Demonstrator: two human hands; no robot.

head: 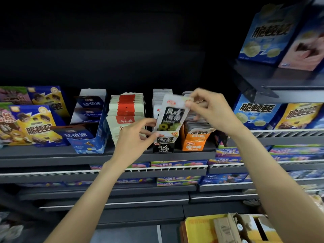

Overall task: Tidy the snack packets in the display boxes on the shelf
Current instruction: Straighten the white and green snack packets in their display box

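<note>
Both hands are pinching one glossy packet (171, 116) labelled 风吃海带: right hand (208, 109) its top, left hand (135, 135) its bottom, above the black-and-white display box (164, 146).

Dark grey shelving (52, 157) is standing in tiers against a black back panel (122, 41), dim light falling; a yellow carton (198, 225) is sitting below.
</note>
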